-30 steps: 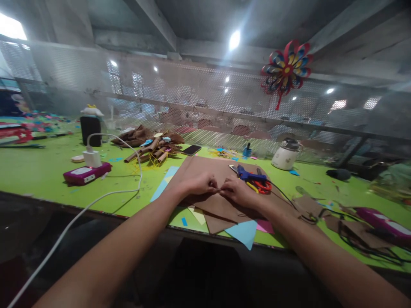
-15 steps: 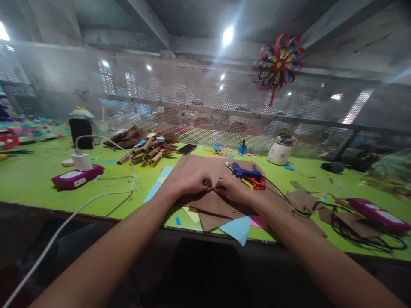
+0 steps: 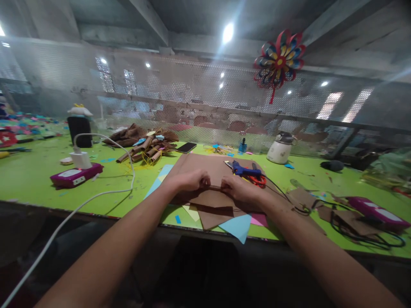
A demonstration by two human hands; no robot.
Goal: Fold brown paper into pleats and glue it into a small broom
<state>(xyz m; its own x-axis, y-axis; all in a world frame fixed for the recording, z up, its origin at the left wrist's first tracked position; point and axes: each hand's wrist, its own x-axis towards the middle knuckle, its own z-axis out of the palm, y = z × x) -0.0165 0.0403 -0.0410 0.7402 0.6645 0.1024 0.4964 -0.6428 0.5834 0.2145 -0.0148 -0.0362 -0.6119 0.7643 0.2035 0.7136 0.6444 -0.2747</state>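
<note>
Here we are at the green table (image 3: 32,182), and both bare hands are busy at the middle of its near side. The left hand (image 3: 195,179) has its fingers curled down, thumb and fingertips pinched on one end of a narrow raised edge of brown paper (image 3: 212,199); the right hand (image 3: 236,187) is pinched on the other end, the two hands a small gap apart, with the thin ridge running between them. Is it a fold or a tight roll? From here I cannot tell. The paper lies on top of a larger brown sheet (image 3: 192,161), right between the forearms. How far along is it? Early going, I'd judge: just that slim edge is turned up, while the wider part toward the body lies flat and unrolled. No glue shows on it, and the blue glue gun (image 3: 245,170) rests just beyond the right hand, untouched, beside the red-handled scissors (image 3: 260,182), also lying idle. Blue paper (image 3: 237,226), pink paper (image 3: 259,220) and yellow paper (image 3: 192,212) poke out underneath, at the table's near edge. And look over at the far left: a heap of brown rolls (image 3: 147,145) sits there, already shaped, tangled with yellow string, a dark phone (image 3: 186,147) just beside it. This piece, by contrast, has most of its surface unshaped.
</note>
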